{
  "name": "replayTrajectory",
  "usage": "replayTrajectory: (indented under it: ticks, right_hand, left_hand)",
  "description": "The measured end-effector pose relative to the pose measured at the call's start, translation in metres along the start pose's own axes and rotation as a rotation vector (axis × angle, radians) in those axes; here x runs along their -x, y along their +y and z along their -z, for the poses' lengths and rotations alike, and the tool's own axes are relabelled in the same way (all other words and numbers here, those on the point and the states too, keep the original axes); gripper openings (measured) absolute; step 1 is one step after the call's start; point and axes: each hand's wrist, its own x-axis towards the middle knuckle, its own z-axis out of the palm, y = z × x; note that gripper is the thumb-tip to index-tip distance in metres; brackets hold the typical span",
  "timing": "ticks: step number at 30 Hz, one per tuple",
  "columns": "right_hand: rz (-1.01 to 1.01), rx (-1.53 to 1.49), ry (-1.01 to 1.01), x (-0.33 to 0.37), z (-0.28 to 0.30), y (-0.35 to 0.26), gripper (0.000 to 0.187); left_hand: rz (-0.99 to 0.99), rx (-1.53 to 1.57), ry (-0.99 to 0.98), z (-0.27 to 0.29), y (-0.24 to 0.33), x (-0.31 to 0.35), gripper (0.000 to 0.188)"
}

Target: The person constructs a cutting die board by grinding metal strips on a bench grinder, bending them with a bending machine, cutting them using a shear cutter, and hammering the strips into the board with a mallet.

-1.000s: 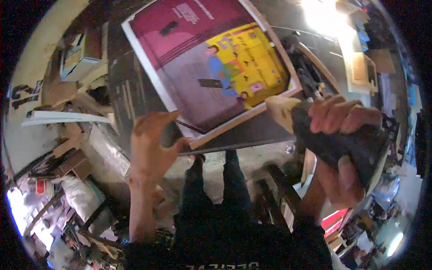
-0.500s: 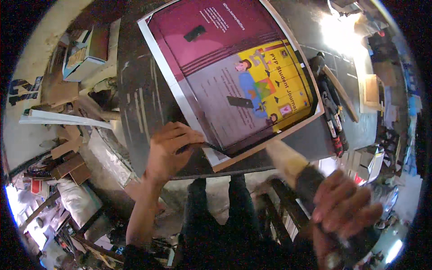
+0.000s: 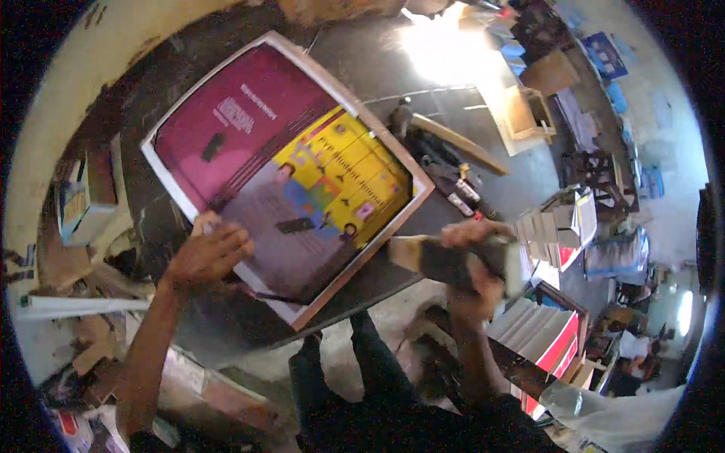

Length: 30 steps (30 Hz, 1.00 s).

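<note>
On the dark table lies a printed cover sheet [image 3: 226,98], maroon on one half and grey and yellow with cartoon figures on the other. A pale, wood-coloured border runs around it. My left hand [image 3: 215,253] is at the sheet's left edge, fingers bent and drawn together; whether they pinch anything is hidden. My right hand [image 3: 479,260] is wrapped round a wide tool [image 3: 438,260] with a pale end and a dark middle, slightly blurred. Its pale end is close to the sheet's lower right edge. Two small dark rectangles lie on the print.
A hammer [image 3: 453,143] with a wooden handle and several hand tools [image 3: 457,192] lie right of the sheet. Stacked books [image 3: 536,332] stand at the lower right, a wooden box [image 3: 529,113] at the far right. A carton [image 3: 87,200] stands at left.
The view has turned, so the sheet appears farther left. My left hand has moved farther up the sheet's left edge. My right hand has come up beside the table edge with the tool.
</note>
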Motion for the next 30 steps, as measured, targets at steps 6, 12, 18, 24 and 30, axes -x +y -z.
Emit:
replayTrajectory:
  ticks: [6, 12, 18, 24, 30]
  right_hand:
    - [0.034, 0.555, -0.213, -0.065, -0.007, 0.022, 0.033]
    - [-0.101, 1.572, -0.562, -0.223, 0.025, 0.048, 0.059]
    - [0.509, 1.484, -0.458, -0.201, 0.076, 0.085, 0.064]
    - [0.128, 1.509, -0.671, -0.073, 0.207, 0.017, 0.062]
    - [-0.028, 1.356, -0.758, -0.079, 0.188, -0.022, 0.043]
  left_hand:
    - [0.122, 0.067, 0.11, -0.053, 0.034, 0.04, 0.078]
    - [0.637, -0.025, 0.396, -0.033, 0.141, -0.007, 0.073]
    - [1.103, -0.021, 0.472, -0.017, 0.179, -0.091, 0.061]
    - [1.236, 0.271, 0.684, -0.012, 0.2, -0.112, 0.052]
    - [1.096, 0.33, 0.81, -0.03, 0.207, -0.12, 0.015]
